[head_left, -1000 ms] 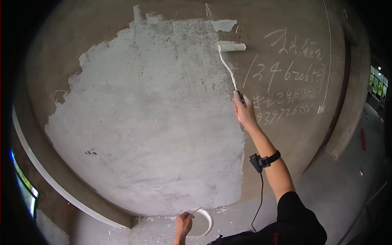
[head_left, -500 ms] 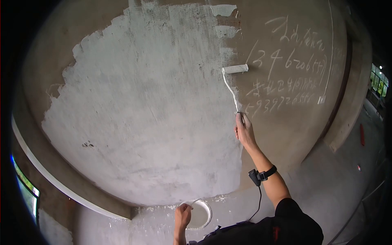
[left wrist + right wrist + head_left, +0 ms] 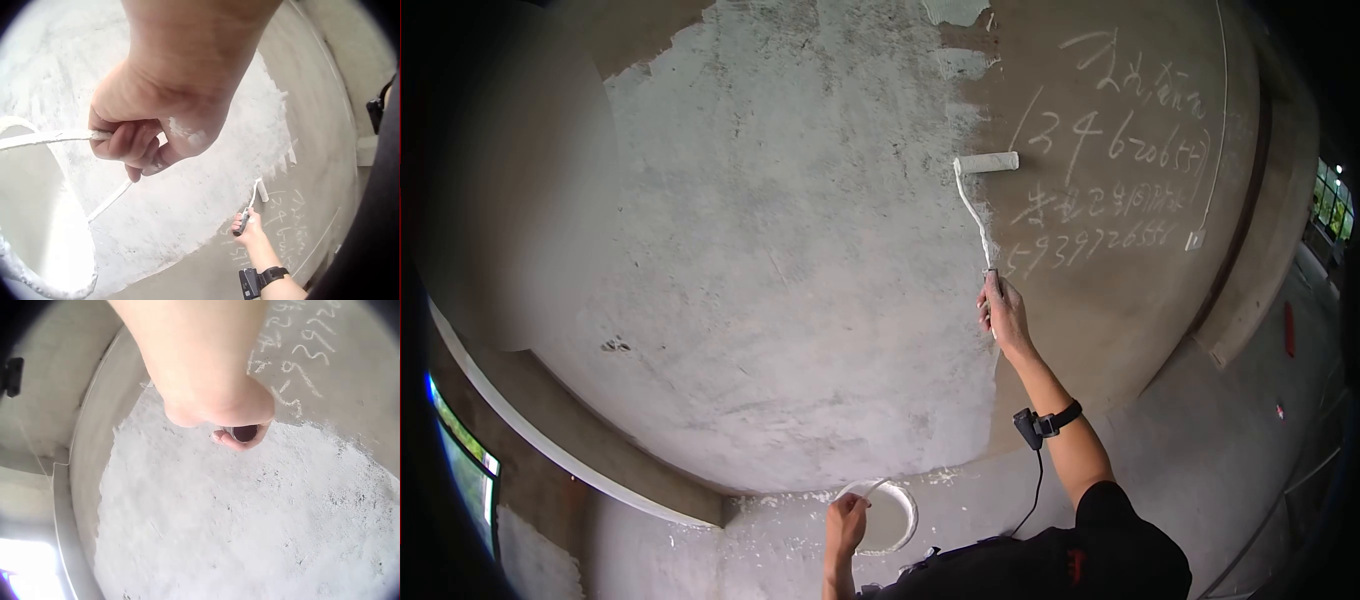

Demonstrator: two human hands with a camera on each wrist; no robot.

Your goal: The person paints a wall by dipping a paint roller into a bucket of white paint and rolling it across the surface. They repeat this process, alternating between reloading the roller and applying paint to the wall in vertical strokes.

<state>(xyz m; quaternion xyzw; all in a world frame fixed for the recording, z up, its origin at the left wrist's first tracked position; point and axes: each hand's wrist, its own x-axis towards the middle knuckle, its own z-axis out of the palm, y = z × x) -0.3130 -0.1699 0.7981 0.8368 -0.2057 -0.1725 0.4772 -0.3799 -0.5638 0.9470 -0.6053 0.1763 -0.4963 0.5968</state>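
White, wet-looking coating covers the roller point(image 3: 988, 162) and its bent wire frame point(image 3: 971, 208), which you hold up against or just off the wall point(image 3: 800, 270), at the ragged edge where the pale coat meets bare brown plaster; whether the sleeve actually touches, I cannot tell. Chalk writing point(image 3: 1100, 170) lies to its right. Your right hand point(image 3: 1005, 314) grips the dark handle point(image 3: 240, 227) below the frame, with the sleeve roughly level above it.

Expect the roller to feel fairly light but top-heavy, since the damp sleeve sits well away from your grip. The frame looks stiff, the sleeve soft and likely to drip if pressed hard. Keep hold of the dark grip, thumb along it, rather than the coated wire, which is probably slippery.

Your left hand point(image 3: 846, 525) curls around the white-smeared bail point(image 3: 53, 136) of the bucket point(image 3: 914, 515), low in front of you. The pale contents probably make it heavy and ready to slosh; I cannot tell whether it hangs or rests on the floor. Take the bail near its middle so the bucket stays level, as smears there could let it slide.
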